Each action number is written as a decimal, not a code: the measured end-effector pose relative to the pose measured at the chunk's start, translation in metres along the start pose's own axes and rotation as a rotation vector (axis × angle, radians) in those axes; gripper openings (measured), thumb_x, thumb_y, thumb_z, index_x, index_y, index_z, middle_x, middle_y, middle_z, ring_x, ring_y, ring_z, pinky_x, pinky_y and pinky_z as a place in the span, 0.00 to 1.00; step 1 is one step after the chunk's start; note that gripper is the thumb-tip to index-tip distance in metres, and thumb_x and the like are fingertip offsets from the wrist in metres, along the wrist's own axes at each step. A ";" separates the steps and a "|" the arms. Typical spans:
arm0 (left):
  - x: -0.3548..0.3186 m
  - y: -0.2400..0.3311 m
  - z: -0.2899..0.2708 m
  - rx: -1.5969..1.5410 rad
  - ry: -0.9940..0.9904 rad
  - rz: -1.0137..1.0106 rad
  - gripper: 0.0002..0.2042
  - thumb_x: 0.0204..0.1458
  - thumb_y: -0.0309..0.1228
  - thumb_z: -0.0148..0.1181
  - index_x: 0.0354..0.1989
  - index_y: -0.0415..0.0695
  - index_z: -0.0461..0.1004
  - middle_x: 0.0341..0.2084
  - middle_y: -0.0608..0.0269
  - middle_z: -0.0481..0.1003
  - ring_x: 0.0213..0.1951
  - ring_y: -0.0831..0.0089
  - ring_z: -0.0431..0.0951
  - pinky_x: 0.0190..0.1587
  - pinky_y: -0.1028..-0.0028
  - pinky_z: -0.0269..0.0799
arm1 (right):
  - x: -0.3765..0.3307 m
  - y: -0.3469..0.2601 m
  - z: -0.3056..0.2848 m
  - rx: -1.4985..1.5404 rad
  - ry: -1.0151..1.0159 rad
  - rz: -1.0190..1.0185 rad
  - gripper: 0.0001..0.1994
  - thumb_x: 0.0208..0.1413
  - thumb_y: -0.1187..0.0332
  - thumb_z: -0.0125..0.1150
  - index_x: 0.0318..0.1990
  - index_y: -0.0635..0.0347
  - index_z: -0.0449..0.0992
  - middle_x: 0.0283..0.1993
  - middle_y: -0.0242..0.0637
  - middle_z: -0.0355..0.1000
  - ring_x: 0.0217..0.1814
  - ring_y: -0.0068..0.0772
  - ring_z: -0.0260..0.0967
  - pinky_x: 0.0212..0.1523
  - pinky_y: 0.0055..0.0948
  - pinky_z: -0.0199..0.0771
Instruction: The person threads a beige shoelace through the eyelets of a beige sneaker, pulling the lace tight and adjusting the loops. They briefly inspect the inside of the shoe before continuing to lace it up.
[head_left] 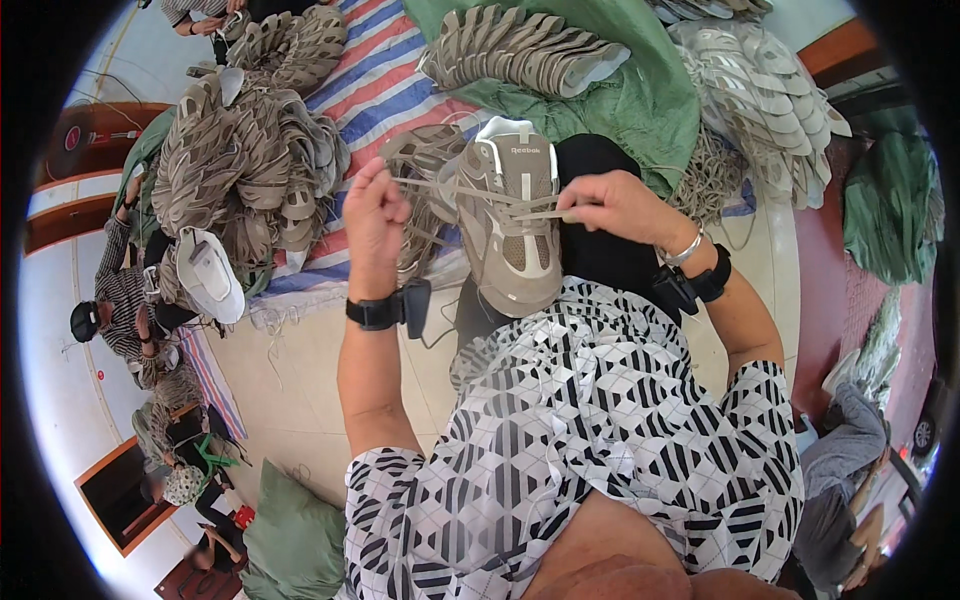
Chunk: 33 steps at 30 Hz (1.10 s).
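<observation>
Far on the left lies a big pile of tan shoes (245,150) on a striped sheet (385,85). The left hand (372,215) pulls 1 end of a pale lace (440,188), its fingers pinched shut on it. In the middle, a tan shoe (510,215) rests on the person's lap. It has a white tongue label near the top. The lower holes look laced, the top ones not yet. The right hand (620,205) pinches the other lace end. More shoes (525,50) lie on green cloth (650,100) far right.
</observation>
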<state>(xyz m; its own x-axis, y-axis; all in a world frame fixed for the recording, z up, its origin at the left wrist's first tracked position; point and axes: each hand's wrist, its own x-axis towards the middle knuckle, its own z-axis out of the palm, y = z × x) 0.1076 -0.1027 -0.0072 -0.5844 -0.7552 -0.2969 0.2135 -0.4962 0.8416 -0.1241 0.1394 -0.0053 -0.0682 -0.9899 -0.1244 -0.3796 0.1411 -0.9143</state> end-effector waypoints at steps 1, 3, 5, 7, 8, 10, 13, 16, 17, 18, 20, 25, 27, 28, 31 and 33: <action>0.001 0.005 -0.008 -0.021 0.008 0.003 0.10 0.56 0.23 0.52 0.47 0.41 0.67 0.18 0.69 0.64 0.16 0.83 0.57 0.18 0.81 0.52 | -0.001 0.007 0.005 -0.245 0.052 -0.181 0.06 0.51 0.71 0.61 0.35 0.61 0.75 0.23 0.34 0.70 0.25 0.32 0.70 0.29 0.28 0.68; 0.000 0.013 -0.017 -0.041 0.029 0.017 0.10 0.56 0.22 0.52 0.46 0.42 0.67 0.17 0.69 0.64 0.16 0.83 0.57 0.18 0.81 0.52 | 0.001 0.011 0.021 -0.343 0.143 -0.234 0.07 0.49 0.71 0.61 0.36 0.61 0.75 0.26 0.38 0.72 0.29 0.37 0.71 0.32 0.30 0.70; -0.003 0.020 -0.022 -0.042 0.057 0.039 0.10 0.56 0.23 0.53 0.46 0.42 0.67 0.18 0.69 0.64 0.16 0.83 0.57 0.18 0.81 0.53 | 0.005 0.008 0.027 -0.362 0.184 -0.211 0.08 0.48 0.71 0.61 0.37 0.61 0.76 0.28 0.40 0.73 0.32 0.41 0.73 0.35 0.33 0.71; -0.010 0.036 -0.024 -0.027 0.060 0.114 0.11 0.57 0.23 0.52 0.48 0.42 0.67 0.19 0.68 0.65 0.16 0.83 0.57 0.19 0.81 0.54 | 0.008 0.005 0.029 -0.294 0.173 -0.112 0.08 0.48 0.69 0.61 0.36 0.59 0.77 0.30 0.40 0.75 0.35 0.44 0.74 0.36 0.35 0.72; -0.012 0.047 -0.028 -0.043 0.055 0.167 0.11 0.58 0.23 0.51 0.49 0.41 0.66 0.20 0.68 0.64 0.17 0.83 0.57 0.20 0.81 0.54 | 0.011 0.005 0.031 -0.213 0.170 -0.094 0.08 0.48 0.69 0.60 0.36 0.60 0.77 0.30 0.40 0.75 0.34 0.42 0.74 0.36 0.34 0.72; -0.016 0.058 -0.034 -0.100 0.042 0.226 0.12 0.59 0.23 0.49 0.51 0.41 0.65 0.21 0.69 0.63 0.18 0.83 0.55 0.21 0.81 0.54 | 0.019 0.003 0.034 -0.054 0.161 -0.061 0.07 0.48 0.71 0.60 0.35 0.61 0.77 0.30 0.38 0.76 0.32 0.37 0.75 0.35 0.31 0.72; -0.026 0.053 -0.023 -0.028 0.167 0.202 0.13 0.59 0.22 0.49 0.52 0.42 0.64 0.21 0.70 0.62 0.18 0.83 0.55 0.21 0.81 0.54 | 0.032 0.015 0.040 0.274 0.114 0.074 0.06 0.50 0.71 0.59 0.33 0.63 0.78 0.29 0.35 0.76 0.30 0.26 0.72 0.34 0.25 0.71; -0.026 0.069 -0.057 -0.073 0.136 0.222 0.13 0.58 0.22 0.49 0.51 0.41 0.64 0.19 0.70 0.62 0.18 0.83 0.56 0.19 0.81 0.52 | 0.034 0.011 0.031 0.335 0.477 0.050 0.06 0.54 0.71 0.59 0.35 0.65 0.78 0.30 0.30 0.74 0.31 0.18 0.68 0.34 0.20 0.69; -0.026 0.074 -0.066 -0.084 0.185 0.256 0.12 0.58 0.22 0.49 0.51 0.40 0.64 0.19 0.70 0.62 0.18 0.83 0.56 0.18 0.81 0.51 | 0.031 0.009 0.026 0.315 0.643 0.030 0.06 0.55 0.72 0.59 0.36 0.65 0.78 0.30 0.28 0.74 0.32 0.17 0.67 0.35 0.19 0.68; -0.027 0.073 -0.068 -0.064 0.244 0.264 0.12 0.58 0.22 0.48 0.51 0.39 0.65 0.19 0.72 0.61 0.18 0.84 0.55 0.18 0.82 0.49 | 0.027 0.012 0.026 0.086 0.573 -0.029 0.06 0.56 0.71 0.58 0.35 0.64 0.77 0.31 0.31 0.74 0.33 0.22 0.68 0.35 0.22 0.69; -0.029 0.056 -0.075 0.078 0.254 0.182 0.12 0.58 0.23 0.49 0.50 0.39 0.66 0.18 0.72 0.61 0.18 0.85 0.55 0.18 0.82 0.50 | 0.019 0.024 0.026 -0.364 0.417 -0.155 0.08 0.57 0.69 0.56 0.31 0.64 0.76 0.32 0.38 0.74 0.34 0.32 0.71 0.34 0.27 0.70; -0.026 0.040 -0.090 0.244 0.275 0.146 0.13 0.57 0.22 0.49 0.51 0.40 0.66 0.19 0.72 0.62 0.17 0.86 0.54 0.19 0.81 0.52 | -0.032 0.031 0.008 -0.277 0.200 0.040 0.12 0.58 0.62 0.53 0.30 0.61 0.74 0.25 0.40 0.72 0.25 0.42 0.69 0.30 0.35 0.71; -0.015 0.007 -0.122 0.628 0.205 0.229 0.09 0.57 0.23 0.48 0.46 0.38 0.71 0.23 0.66 0.69 0.22 0.79 0.69 0.27 0.78 0.66 | -0.052 0.049 0.002 -0.054 0.169 0.152 0.11 0.58 0.63 0.53 0.32 0.61 0.74 0.22 0.37 0.71 0.22 0.36 0.67 0.29 0.34 0.70; -0.013 -0.018 -0.132 0.868 0.192 0.361 0.09 0.57 0.23 0.48 0.44 0.37 0.72 0.25 0.64 0.72 0.26 0.75 0.74 0.32 0.77 0.70 | -0.057 0.057 -0.001 0.058 0.149 0.202 0.11 0.58 0.63 0.53 0.33 0.62 0.75 0.21 0.36 0.70 0.20 0.34 0.66 0.28 0.33 0.69; -0.012 -0.059 -0.149 1.564 0.034 0.499 0.12 0.58 0.25 0.47 0.47 0.36 0.72 0.29 0.59 0.77 0.34 0.73 0.77 0.39 0.77 0.71 | -0.070 0.076 -0.012 0.554 0.365 0.654 0.11 0.58 0.64 0.53 0.35 0.64 0.75 0.22 0.34 0.69 0.20 0.27 0.64 0.26 0.33 0.67; -0.011 -0.070 -0.114 1.351 0.061 0.284 0.14 0.58 0.26 0.47 0.51 0.36 0.71 0.30 0.59 0.78 0.34 0.75 0.77 0.38 0.77 0.70 | -0.088 0.122 -0.019 0.212 0.509 0.566 0.11 0.57 0.65 0.52 0.36 0.65 0.75 0.23 0.36 0.70 0.21 0.29 0.66 0.27 0.32 0.67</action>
<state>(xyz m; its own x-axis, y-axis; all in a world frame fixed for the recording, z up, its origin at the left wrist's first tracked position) 0.1882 -0.1084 -0.1145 -0.6068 -0.7941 -0.0328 -0.6197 0.4468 0.6453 -0.1816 0.2436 -0.0988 -0.6321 -0.6326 -0.4475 0.0189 0.5647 -0.8251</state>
